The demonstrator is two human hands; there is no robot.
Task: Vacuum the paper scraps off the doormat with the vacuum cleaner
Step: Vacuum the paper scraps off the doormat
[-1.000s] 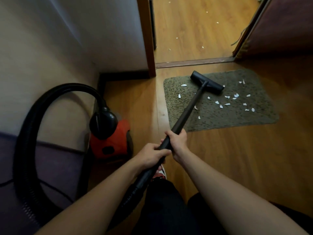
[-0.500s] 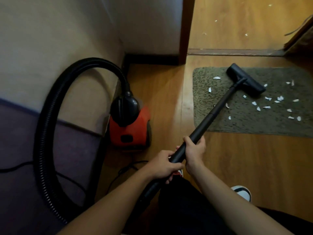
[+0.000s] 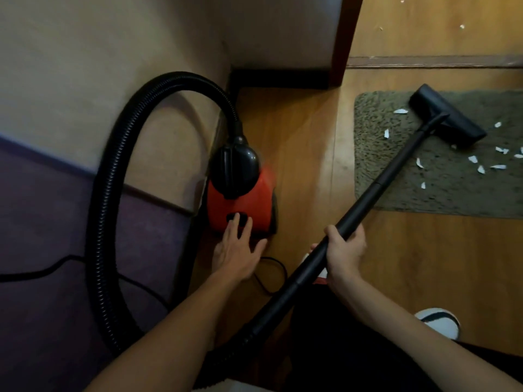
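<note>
A red vacuum cleaner (image 3: 254, 202) stands on the wood floor against the left wall, its ribbed black hose (image 3: 113, 171) arching up and down to the left. My left hand (image 3: 237, 250) is open, its fingertips on the black button at the cleaner's near end. My right hand (image 3: 343, 250) grips the black wand (image 3: 390, 171). The wand's floor nozzle (image 3: 447, 120) rests on the grey-green doormat (image 3: 396, 193) at the right. Several white paper scraps (image 3: 478, 164) lie on the mat, most just right of the nozzle.
A black power cord (image 3: 271, 278) curls on the floor behind the cleaner. A dark wooden door frame (image 3: 343, 38) and threshold (image 3: 430, 62) stand beyond the mat, with more scraps on the floor past them. My white shoe (image 3: 438, 322) shows at the lower right.
My left hand let go of the wand and reached left to the cleaner's button. The view turned left, so the mat shifted to the right edge. My right hand still holds the wand.
</note>
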